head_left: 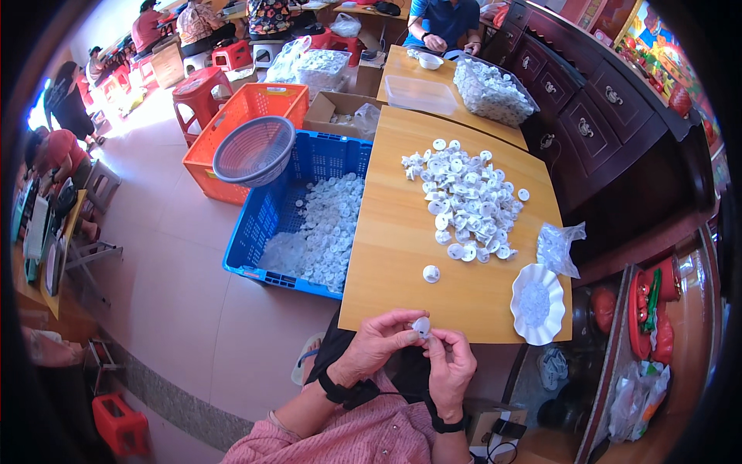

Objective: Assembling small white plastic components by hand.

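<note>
left hand [376, 342]: comes in from the lower edge, palm turned inward, fingers curled, thumb and fingertips pinched on the small white part; black strap on the wrist, pink sleeve below
right hand [450, 363]: raised beside the left, fingers bent, fingertips closed on the same part from the right; black wrist strap too
hands together: both meet at the part, touching, just off the near edge of the table
small white part [421, 325]: round, plastic-looking, smooth, held between both hands in front of the table's near edge
table [394, 240]: light wood-grain top, smooth, squarish
pile of white parts [464, 201]: many small round plastic discs, loosely heaped on the far right of the table
single white part [431, 273]: lies alone on the table, between pile and hands
white dish [537, 303]: scalloped rim, at the near right corner, holds tiny clear bits
clear plastic bag [560, 246]: crumpled, at the right edge, just beyond the dish
blue crate [267, 213]: slotted plastic, on the floor left of the table, partly filled with white parts
orange crate [259, 104]: behind the blue one, round mesh basket [253, 149] resting on it
</note>
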{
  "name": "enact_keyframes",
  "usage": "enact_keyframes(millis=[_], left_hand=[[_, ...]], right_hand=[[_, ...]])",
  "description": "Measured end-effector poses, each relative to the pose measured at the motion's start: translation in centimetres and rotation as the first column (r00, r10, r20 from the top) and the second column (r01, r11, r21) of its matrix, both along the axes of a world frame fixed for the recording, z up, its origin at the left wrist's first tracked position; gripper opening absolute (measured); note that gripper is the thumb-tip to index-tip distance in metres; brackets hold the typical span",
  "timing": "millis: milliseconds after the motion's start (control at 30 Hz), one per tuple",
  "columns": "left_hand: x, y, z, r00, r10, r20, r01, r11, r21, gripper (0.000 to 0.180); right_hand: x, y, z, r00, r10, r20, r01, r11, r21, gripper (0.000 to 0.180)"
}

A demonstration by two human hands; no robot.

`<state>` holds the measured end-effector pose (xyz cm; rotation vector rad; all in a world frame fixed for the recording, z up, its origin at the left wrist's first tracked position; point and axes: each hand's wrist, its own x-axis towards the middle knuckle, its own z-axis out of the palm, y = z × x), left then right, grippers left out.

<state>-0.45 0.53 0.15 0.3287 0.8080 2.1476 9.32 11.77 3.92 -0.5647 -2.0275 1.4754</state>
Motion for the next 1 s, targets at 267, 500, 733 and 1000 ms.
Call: enact_keyframes(millis=[267,500,733,1000], left_hand=[[-0.1,-0.2,-0.5,0.999,-0.041,0.029,0.041,0.999,-0.013,0.039],[-0.3,-0.4,-0.8,0.997,-0.029,0.077,0.025,0.999,0.040,0.036],[-0.1,-0.3,-0.9,0.996,-0.054,0.065,0.052,0.998,0.037,0.036],[0.1,-0.3,-0.7,0.999,-0.042,0.034,0.040,0.996,0.080,0.036]], right_hand=[[0.3,0.0,0.2,1.000,0.024,-0.012,-0.024,0.998,-0.052,0.007],[0.0,-0.3,1.0,0.999,-0.011,-0.049,0.003,0.986,-0.168,0.010],[-0.1,-0.7,1.0,0.990,-0.056,-0.132,0.019,0.964,-0.266,0.014],[-0.1,-0.7,0.6,0.991,-0.088,-0.101,0.069,0.981,-0.180,0.015]])
